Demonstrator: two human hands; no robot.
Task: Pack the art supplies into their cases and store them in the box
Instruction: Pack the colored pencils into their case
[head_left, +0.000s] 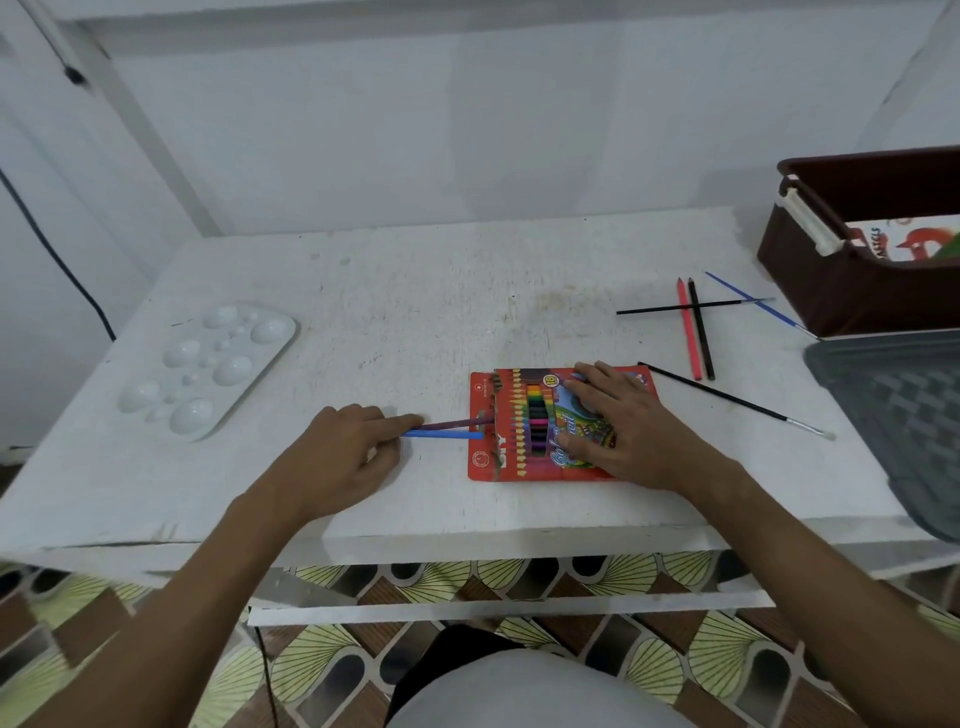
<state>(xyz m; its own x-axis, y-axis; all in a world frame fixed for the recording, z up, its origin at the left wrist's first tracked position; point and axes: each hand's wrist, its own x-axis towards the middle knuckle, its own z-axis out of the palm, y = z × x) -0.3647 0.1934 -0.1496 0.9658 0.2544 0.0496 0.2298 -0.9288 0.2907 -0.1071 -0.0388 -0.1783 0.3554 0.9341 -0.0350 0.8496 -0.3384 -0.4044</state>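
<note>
A red coloured-pencil case (519, 426) lies flat near the table's front edge, its left flap open. My right hand (618, 421) presses on it with spread, straight fingers. My left hand (337, 457) touches the outer ends of a purple pencil (452, 424) and a blue pencil (444, 434), which stick halfway out of the case's left opening. Loose to the right lie a red pencil (689, 330), a black pencil (701, 330) and three paintbrushes, one of them long and black (727, 397). The brown storage box (857, 270) stands at the far right.
A white paint palette (208, 369) sits at the left of the white table (415, 291). A grey lid (893, 415) lies at the right edge below the box. The box holds a printed pastel case (904, 241). A wall stands behind the table.
</note>
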